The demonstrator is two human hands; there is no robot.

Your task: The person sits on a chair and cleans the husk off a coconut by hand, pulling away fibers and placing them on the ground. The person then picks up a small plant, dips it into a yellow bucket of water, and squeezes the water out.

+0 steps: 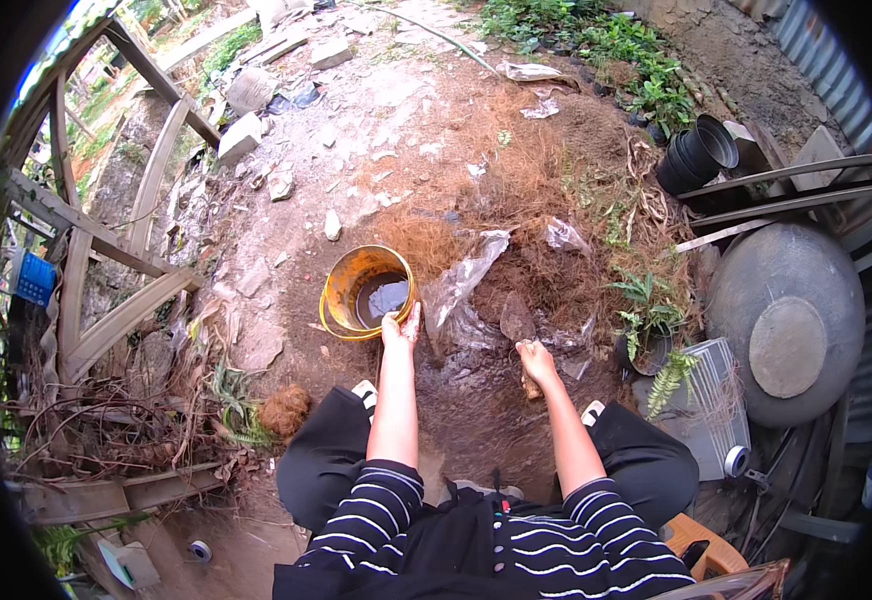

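My left hand (401, 328) grips the near right rim of a yellow plastic bucket (346, 289), which is tilted so its mouth faces me. Dark liquid lies in the bucket's bottom, and its inner wall is stained. In my right hand (537, 364) is the wooden handle (532, 388) of a garden trowel, its soil-coated blade (517, 319) pointing away from me. Under and beyond the blade, a heap of dark soil mixed with brown fibre (556, 285) rests on a clear plastic sheet (466, 289). The ground just before me looks wet.
To the right are a potted plant (646, 300), a large upturned grey basin (785, 330), stacked black pots (695, 154) and wooden planks (788, 176). A timber frame (121, 247) stands left, near a ball of coconut fibre (284, 410). Leafy seedlings (623, 56) grow at the back.
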